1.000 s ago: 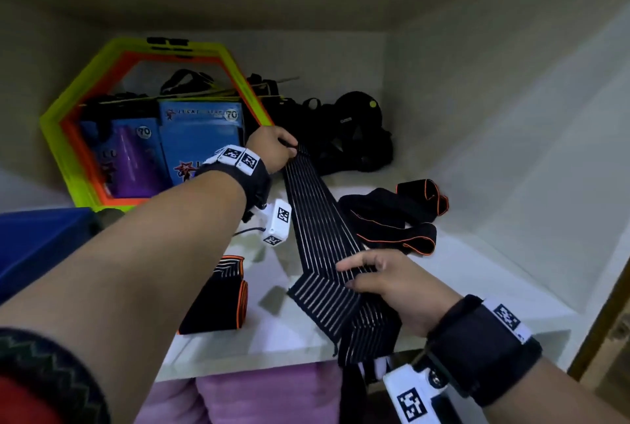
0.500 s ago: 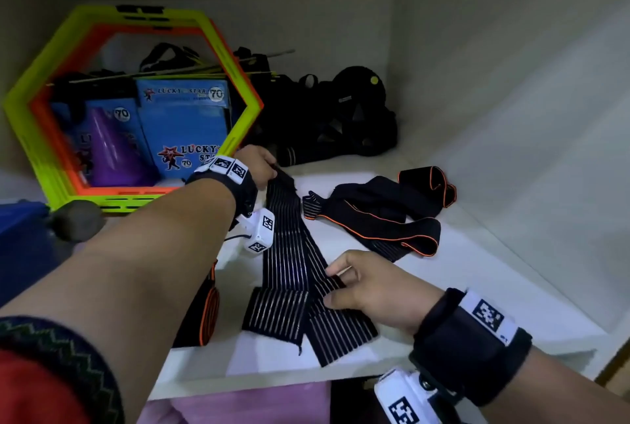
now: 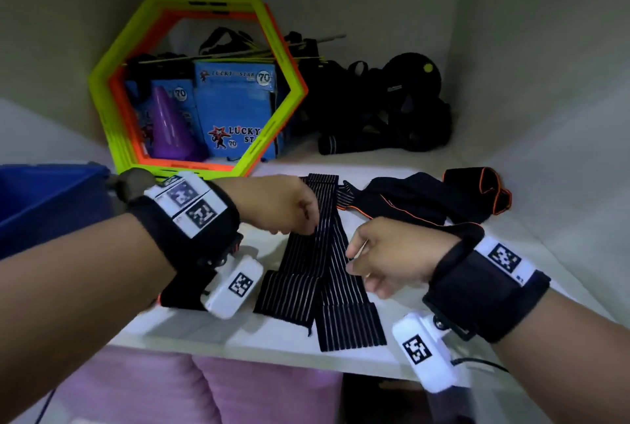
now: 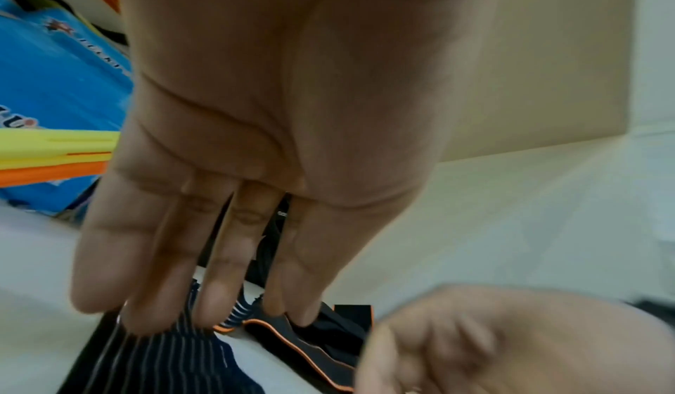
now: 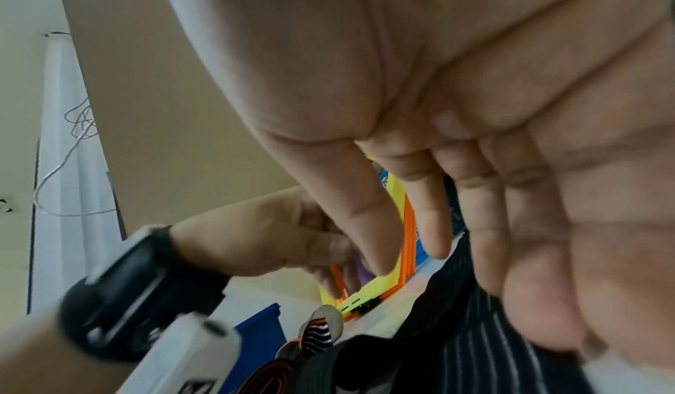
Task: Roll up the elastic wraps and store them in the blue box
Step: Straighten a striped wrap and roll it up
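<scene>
A black elastic wrap with white stripes [image 3: 320, 273] lies folded on the white shelf [image 3: 443, 287], its two ends side by side near the front edge. My left hand [image 3: 300, 215] has its straight fingers [image 4: 215, 293] touching the wrap's middle. My right hand [image 3: 361, 260] is at the wrap's right edge, its fingers relaxed and its thumb [image 5: 540, 313] resting on the striped cloth [image 5: 493, 351]. The blue box [image 3: 41, 205] stands at the left. A second black wrap with orange trim [image 3: 426, 198] lies loose behind my right hand. A rolled wrap [image 5: 318, 334] sits under my left wrist.
Yellow and orange hexagon frames [image 3: 112, 83] lean at the back left, in front of blue cartons [image 3: 235, 110] and a purple cone [image 3: 170, 127]. Black gear [image 3: 392, 110] is piled at the back. The shelf's side wall rises on the right. Pink cloth [image 3: 204, 386] lies below the shelf.
My left hand has let go of the wrap's far end and come nearer, to its middle. The wrap's hanging end is now up on the shelf, folded. My right hand has lifted its flat fingers.
</scene>
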Available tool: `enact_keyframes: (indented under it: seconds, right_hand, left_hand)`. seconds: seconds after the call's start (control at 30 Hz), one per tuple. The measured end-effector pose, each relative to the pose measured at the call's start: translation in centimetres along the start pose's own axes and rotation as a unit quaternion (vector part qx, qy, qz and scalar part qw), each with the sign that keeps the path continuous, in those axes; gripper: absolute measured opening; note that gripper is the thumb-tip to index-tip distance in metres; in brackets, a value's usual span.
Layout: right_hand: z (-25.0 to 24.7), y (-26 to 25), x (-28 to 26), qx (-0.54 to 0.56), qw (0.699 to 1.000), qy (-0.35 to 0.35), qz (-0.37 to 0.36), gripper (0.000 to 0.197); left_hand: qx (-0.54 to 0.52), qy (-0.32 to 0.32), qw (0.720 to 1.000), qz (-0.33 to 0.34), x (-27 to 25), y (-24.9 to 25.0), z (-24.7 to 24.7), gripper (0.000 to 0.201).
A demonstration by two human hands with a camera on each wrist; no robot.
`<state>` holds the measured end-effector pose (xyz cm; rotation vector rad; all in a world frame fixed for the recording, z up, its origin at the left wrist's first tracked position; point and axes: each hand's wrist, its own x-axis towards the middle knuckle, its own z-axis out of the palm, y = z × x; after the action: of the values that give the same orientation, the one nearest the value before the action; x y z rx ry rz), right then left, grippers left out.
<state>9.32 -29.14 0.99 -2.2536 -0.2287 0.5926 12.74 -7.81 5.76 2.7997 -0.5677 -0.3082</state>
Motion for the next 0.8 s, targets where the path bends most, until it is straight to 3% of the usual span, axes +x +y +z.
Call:
enact_keyframes:
  seconds: [0.13,0.33,0.43,0.57,0.67,0.73,0.8]
  right_hand:
    - [0.1,-1.0,1.0,-0.055,0.998,-0.023,-0.003,0.016]
    - [0.6,-1.5,0.8,-0.109,0.992,-0.056,-0.017,0.017]
    - [1.0,-1.4,0.1,-0.116,0.992,-0.051,-0.03,0.016]
    - [1.8,-1.0,-0.9,-0.099,0.994,-0.035,-0.038,0.018]
    - [2.3,-0.5,-1.9,-0.111,0.993,-0.003,-0.04,0.018]
    - [2.6,-0.3,-2.7,-0.126,0.991,0.022,-0.035,0.019]
    - [3.1,-0.1,-3.5,-0.128,0.991,0.04,-0.029,0.02]
  left_hand:
    - [0.112,0.009,0.994,0.009,-4.3,0.2,2.1,0.027]
    - [0.11,-0.005,0.994,0.008,-7.8,0.7,4.5,0.044]
    - [0.12,0.0,0.992,0.043,-8.6,0.4,6.0,0.049]
    - [0.14,0.016,0.986,0.09,-10.1,-0.4,8.7,0.071]
    - [0.093,0.077,0.985,0.121,-11.0,-0.6,9.7,0.045]
    - [0.047,0.143,0.978,0.145,-11.3,-0.8,9.7,0.021]
    - [0.025,0.22,0.962,0.161,-11.3,-0.7,9.6,0.009]
